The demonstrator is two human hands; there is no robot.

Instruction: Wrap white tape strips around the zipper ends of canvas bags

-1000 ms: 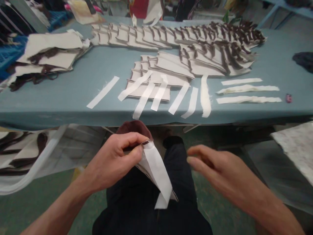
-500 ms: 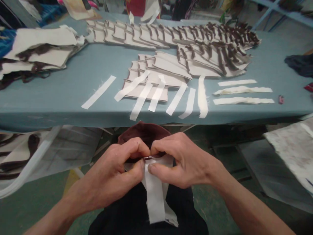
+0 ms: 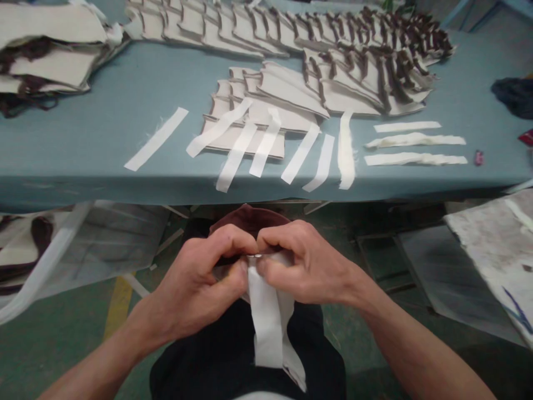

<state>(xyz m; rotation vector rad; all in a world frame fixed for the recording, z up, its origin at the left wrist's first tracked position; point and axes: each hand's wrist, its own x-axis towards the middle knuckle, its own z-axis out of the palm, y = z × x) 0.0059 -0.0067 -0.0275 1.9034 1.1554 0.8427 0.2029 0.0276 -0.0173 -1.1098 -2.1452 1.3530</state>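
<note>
Above my lap, my left hand (image 3: 212, 278) and my right hand (image 3: 297, 261) meet, thumbs and forefingers pinched on the edge of a piece of fabric. A white fabric strip (image 3: 266, 322) hangs down from between the thumbs, its top at the pinched edge. Behind the strip, a pale cloth flap (image 3: 289, 311) droops to the right. Dark maroon fabric (image 3: 250, 218) bulges out beyond my knuckles. Both hands are closed, and the fingertips hide exactly how strip and fabric edge lie together.
A table with a blue-green cover (image 3: 83, 144) stands ahead. On it lie several loose white strips (image 3: 158, 139), overlapping rows of pale panels with dark edges (image 3: 353, 91), and a fabric stack (image 3: 54, 61) at left. A grey-white board (image 3: 495, 239) juts in at right.
The view has tilted down and come nearer the table. Both hands keep their pinch on the fabric edge; the hanging strip and flap have swung slightly.
</note>
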